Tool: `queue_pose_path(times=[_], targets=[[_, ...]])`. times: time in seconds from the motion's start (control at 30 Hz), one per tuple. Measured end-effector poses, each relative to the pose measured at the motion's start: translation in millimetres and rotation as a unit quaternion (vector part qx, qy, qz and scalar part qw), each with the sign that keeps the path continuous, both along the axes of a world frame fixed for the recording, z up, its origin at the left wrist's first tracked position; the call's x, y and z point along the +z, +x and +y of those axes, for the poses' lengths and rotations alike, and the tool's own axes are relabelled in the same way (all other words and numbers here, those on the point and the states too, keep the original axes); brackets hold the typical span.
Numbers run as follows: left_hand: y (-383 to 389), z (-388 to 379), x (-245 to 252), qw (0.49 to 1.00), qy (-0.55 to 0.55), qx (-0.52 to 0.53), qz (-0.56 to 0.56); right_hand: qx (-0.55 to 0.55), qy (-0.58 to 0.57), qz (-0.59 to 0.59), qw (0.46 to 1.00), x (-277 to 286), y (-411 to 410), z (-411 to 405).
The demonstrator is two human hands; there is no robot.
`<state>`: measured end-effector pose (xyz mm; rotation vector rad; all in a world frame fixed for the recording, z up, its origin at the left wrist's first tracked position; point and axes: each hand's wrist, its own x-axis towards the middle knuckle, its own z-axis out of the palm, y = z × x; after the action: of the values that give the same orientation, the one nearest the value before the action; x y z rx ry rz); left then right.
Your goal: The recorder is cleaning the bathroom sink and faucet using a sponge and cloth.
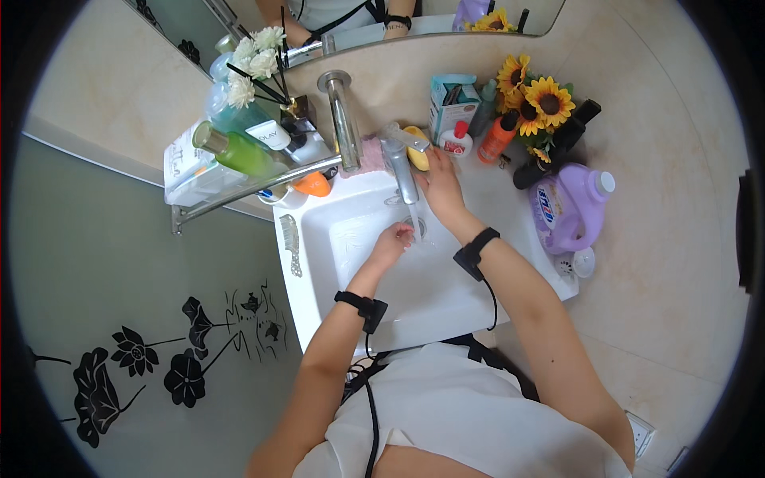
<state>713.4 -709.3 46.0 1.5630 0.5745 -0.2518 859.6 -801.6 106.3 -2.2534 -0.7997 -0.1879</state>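
Water runs from the chrome faucet into the white sink basin. My left hand is beside the stream with its fingers curled; whether anything lies within them cannot be made out. My right hand reaches to the right of the faucet, its fingertips at a yellow oval object, possibly a soap dish, partly covered by the faucet's lever. Whether the right fingers touch or grip it cannot be told. A round metal drain lies under the stream. Both wrists wear black straps with cables.
A metal rail shelf at the left bears bottles and a green bottle. A comb lies on the sink's left rim. Along the right stand a red-capped bottle, an orange bottle, sunflowers and a purple detergent jug.
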Motion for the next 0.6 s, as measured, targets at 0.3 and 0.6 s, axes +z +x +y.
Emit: queue_pose_path(times=[0.3,0.6], targets=[[28.5,-9.4,-1.3,0.946,-0.259,0.194,0.033,-0.045,0.219,0.511,0.830,-26.2,-35.1,-20.1],[35.8,1.4,15.8,0.974,-0.132,0.182,0.009,0.104,-0.024,0.519,0.848,29.7,-26.8,-18.3]])
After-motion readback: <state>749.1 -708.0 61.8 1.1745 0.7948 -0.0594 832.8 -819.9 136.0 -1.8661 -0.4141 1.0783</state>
